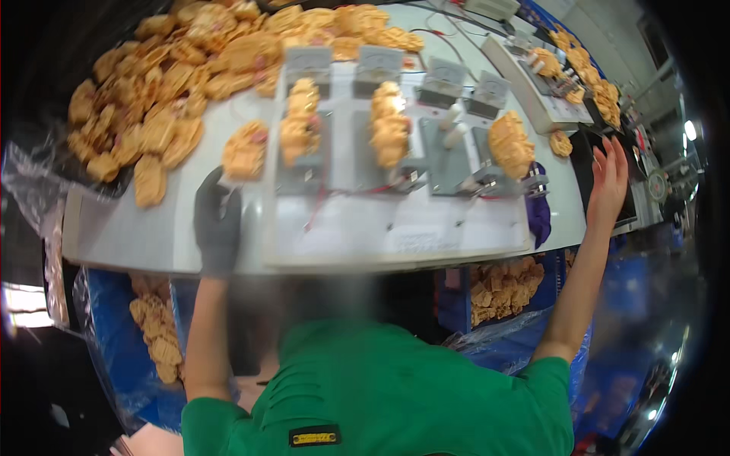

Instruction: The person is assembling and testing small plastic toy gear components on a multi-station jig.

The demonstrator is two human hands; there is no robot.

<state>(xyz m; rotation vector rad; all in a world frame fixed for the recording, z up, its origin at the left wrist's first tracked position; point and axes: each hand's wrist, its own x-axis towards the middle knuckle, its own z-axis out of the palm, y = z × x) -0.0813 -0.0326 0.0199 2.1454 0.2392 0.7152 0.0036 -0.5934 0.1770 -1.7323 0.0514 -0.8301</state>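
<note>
My left hand (218, 220), in a dark grey glove and somewhat blurred, is at the lower left corner of a tan-orange moulded part (244, 152) with a small reddish spot. Its fingers appear closed on that corner. Bare, with fingers stretched out, my right hand (608, 178) is raised over the right end of the bench, holding nothing. Between the hands stands a white test board (334, 243) with grey fixtures and analog meters (380, 64). Similar parts sit on the fixtures: one at the left (301, 125), one beside it (389, 129), and one tilted at the right (511, 144). Another fixture (447, 159) shows bare white posts.
A big heap of the same parts (190, 68) covers the bench's far left. At the right are a single part (560, 144), a purple item (540, 216) and a second test board (532, 91). Below the bench edge, blue bins (122, 342) hold more parts (506, 292).
</note>
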